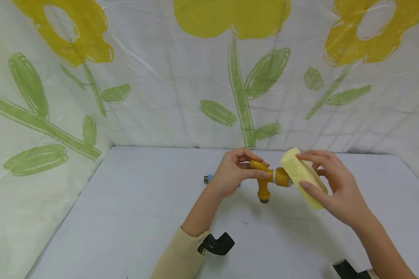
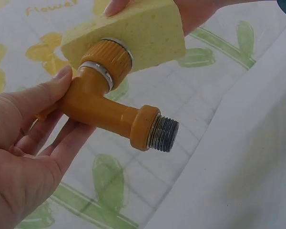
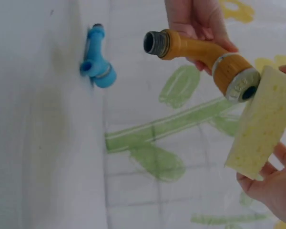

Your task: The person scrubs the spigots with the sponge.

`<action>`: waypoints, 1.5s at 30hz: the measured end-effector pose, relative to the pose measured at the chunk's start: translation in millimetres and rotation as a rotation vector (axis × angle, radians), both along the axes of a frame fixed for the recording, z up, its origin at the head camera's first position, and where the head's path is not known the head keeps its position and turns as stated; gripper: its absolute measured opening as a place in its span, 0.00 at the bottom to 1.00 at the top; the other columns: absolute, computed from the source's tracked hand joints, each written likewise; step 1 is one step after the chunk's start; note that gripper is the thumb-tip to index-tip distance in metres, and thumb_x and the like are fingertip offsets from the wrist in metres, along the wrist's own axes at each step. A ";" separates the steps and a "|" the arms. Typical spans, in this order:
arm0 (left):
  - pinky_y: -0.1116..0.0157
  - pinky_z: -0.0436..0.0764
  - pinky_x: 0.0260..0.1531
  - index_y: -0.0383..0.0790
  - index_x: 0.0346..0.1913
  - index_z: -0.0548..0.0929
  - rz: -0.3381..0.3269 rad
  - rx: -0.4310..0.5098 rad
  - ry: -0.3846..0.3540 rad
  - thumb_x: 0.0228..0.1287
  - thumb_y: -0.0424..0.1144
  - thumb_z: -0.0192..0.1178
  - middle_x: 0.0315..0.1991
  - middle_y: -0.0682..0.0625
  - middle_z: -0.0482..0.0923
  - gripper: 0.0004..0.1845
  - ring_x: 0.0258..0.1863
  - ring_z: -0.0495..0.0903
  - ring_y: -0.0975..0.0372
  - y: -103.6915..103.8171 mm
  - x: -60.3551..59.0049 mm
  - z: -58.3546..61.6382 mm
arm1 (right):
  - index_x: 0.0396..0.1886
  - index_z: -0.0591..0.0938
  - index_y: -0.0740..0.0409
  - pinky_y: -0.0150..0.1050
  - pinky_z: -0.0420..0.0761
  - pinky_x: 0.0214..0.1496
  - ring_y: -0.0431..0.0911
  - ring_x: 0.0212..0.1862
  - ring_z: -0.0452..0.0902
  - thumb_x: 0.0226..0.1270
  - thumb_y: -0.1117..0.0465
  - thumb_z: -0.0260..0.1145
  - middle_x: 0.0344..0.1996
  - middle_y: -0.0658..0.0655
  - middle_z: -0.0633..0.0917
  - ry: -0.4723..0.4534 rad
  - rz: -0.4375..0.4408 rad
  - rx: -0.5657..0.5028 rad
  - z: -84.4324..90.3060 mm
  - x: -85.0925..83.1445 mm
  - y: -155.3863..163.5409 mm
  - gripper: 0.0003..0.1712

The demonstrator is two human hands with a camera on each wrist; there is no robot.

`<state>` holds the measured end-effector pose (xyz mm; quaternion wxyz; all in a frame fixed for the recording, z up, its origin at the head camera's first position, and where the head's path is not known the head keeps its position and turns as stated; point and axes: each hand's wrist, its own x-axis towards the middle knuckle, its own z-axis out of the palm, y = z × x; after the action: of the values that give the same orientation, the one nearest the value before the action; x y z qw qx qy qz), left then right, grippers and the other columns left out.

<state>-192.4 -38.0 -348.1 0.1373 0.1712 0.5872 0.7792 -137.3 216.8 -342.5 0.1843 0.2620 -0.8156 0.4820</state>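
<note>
Between thumb and fingers, my left hand (image 1: 235,170) holds an orange faucet (image 1: 263,190) above the table. Its ribbed collar (image 2: 107,62) points toward my right hand, and the dark threaded end (image 2: 164,134) sticks out free. My right hand (image 1: 335,186) grips a pale yellow sponge (image 1: 305,176) by its long edges, thumb on one side and fingers on the other. The sponge's flat face lies right at the mouth of the collar (image 3: 243,86). In the right wrist view, a blue faucet (image 3: 97,62) lies on the table; the head view shows it mostly hidden behind my left hand.
The white table (image 1: 125,201) reaches back to a pale curtain (image 1: 160,97) printed with yellow flowers and green leaves. Black camera mounts (image 1: 218,244) sit at both wrists, close over the tabletop.
</note>
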 end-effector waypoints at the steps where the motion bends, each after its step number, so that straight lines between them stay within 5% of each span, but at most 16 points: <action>1: 0.62 0.90 0.45 0.25 0.45 0.82 0.014 -0.007 0.000 0.60 0.14 0.68 0.41 0.47 0.90 0.13 0.36 0.89 0.63 -0.3 -0.2 0.2 | 0.63 0.83 0.65 0.24 0.72 0.50 0.40 0.57 0.71 0.53 0.81 0.73 0.63 0.48 0.79 0.054 -0.010 0.022 0.5 0.4 -1.2 0.34; 4: 0.60 0.91 0.44 0.28 0.44 0.83 0.059 -0.002 -0.010 0.61 0.16 0.68 0.39 0.50 0.90 0.12 0.35 0.89 0.63 -1.4 -1.5 -0.2 | 0.57 0.85 0.64 0.22 0.72 0.52 0.38 0.63 0.71 0.62 0.58 0.79 0.63 0.50 0.78 0.214 -0.044 0.086 -0.2 -0.7 -3.9 0.26; 8: 0.58 0.91 0.45 0.33 0.43 0.84 0.086 0.045 -0.045 0.62 0.16 0.67 0.38 0.51 0.91 0.12 0.35 0.89 0.63 -3.3 -4.3 -2.6 | 0.55 0.81 0.72 0.18 0.75 0.55 0.41 0.65 0.73 0.68 0.34 0.68 0.63 0.52 0.78 0.296 -0.004 0.078 -3.7 -6.4 -4.0 0.42; 12: 0.61 0.91 0.44 0.38 0.41 0.85 0.054 0.116 -0.077 0.64 0.14 0.63 0.37 0.53 0.90 0.15 0.37 0.89 0.63 -4.3 -5.4 -3.8 | 0.61 0.72 0.76 0.21 0.80 0.56 0.40 0.64 0.75 0.64 0.62 0.79 0.65 0.49 0.76 0.174 0.069 0.027 -5.5 -8.3 0.2 0.35; 16: 0.65 0.90 0.40 0.44 0.38 0.86 -0.005 0.143 -0.074 0.65 0.13 0.61 0.37 0.54 0.89 0.20 0.39 0.89 0.63 -4.2 -4.5 -3.5 | 0.69 0.69 0.72 0.20 0.79 0.56 0.35 0.58 0.78 0.45 0.90 0.71 0.66 0.44 0.76 0.065 0.046 0.030 -7.3 -6.7 1.9 0.47; 23: 0.64 0.90 0.43 0.37 0.42 0.84 -0.062 0.096 -0.034 0.63 0.14 0.63 0.38 0.52 0.89 0.15 0.40 0.89 0.63 -2.2 -1.8 -3.9 | 0.71 0.75 0.66 0.20 0.79 0.53 0.40 0.53 0.78 0.55 0.91 0.61 0.64 0.50 0.80 -0.020 0.083 -0.128 -9.9 -6.3 1.8 0.42; 29: 0.63 0.90 0.44 0.25 0.47 0.82 -0.034 0.025 0.017 0.62 0.15 0.67 0.41 0.48 0.91 0.12 0.37 0.90 0.63 0.1 -3.8 -7.8 | 0.66 0.79 0.69 0.21 0.77 0.53 0.43 0.50 0.72 0.45 0.88 0.72 0.64 0.51 0.79 0.085 0.037 -0.039 -2.6 -0.7 -2.9 0.42; 32: 0.62 0.90 0.43 0.26 0.48 0.82 0.006 0.028 -0.002 0.63 0.17 0.67 0.40 0.51 0.91 0.12 0.36 0.90 0.64 0.4 -4.6 -7.7 | 0.61 0.80 0.72 0.19 0.76 0.55 0.40 0.57 0.72 0.60 0.64 0.81 0.64 0.48 0.77 0.204 -0.009 0.035 0.6 0.3 -6.3 0.32; 36: 0.61 0.91 0.44 0.30 0.47 0.84 0.038 0.051 -0.042 0.64 0.17 0.66 0.39 0.53 0.90 0.11 0.36 0.90 0.64 -1.2 -5.5 -6.7 | 0.57 0.79 0.75 0.18 0.75 0.57 0.39 0.66 0.72 0.67 0.33 0.69 0.64 0.47 0.76 0.330 -0.030 0.080 0.0 -2.5 -9.8 0.46; 39: 0.62 0.90 0.43 0.31 0.46 0.84 0.033 0.076 -0.066 0.65 0.17 0.65 0.39 0.53 0.90 0.11 0.38 0.89 0.63 -1.9 -6.0 -7.0 | 0.59 0.75 0.79 0.20 0.78 0.58 0.41 0.63 0.75 0.68 0.37 0.71 0.66 0.51 0.76 0.308 0.034 0.029 -3.1 -5.1 -8.3 0.47; 45: 0.65 0.88 0.48 0.15 0.58 0.78 -0.028 0.103 -0.138 0.70 0.19 0.61 0.43 0.51 0.89 0.16 0.43 0.86 0.62 -1.0 -5.3 -9.5 | 0.67 0.69 0.80 0.23 0.79 0.59 0.45 0.59 0.77 0.67 0.49 0.77 0.68 0.55 0.75 0.167 0.181 -0.138 -9.0 -8.8 -1.8 0.46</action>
<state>-197.7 -39.0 -357.6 0.1792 0.1322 0.5332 0.8161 -146.1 215.0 -351.5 0.2247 0.3603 -0.7354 0.5281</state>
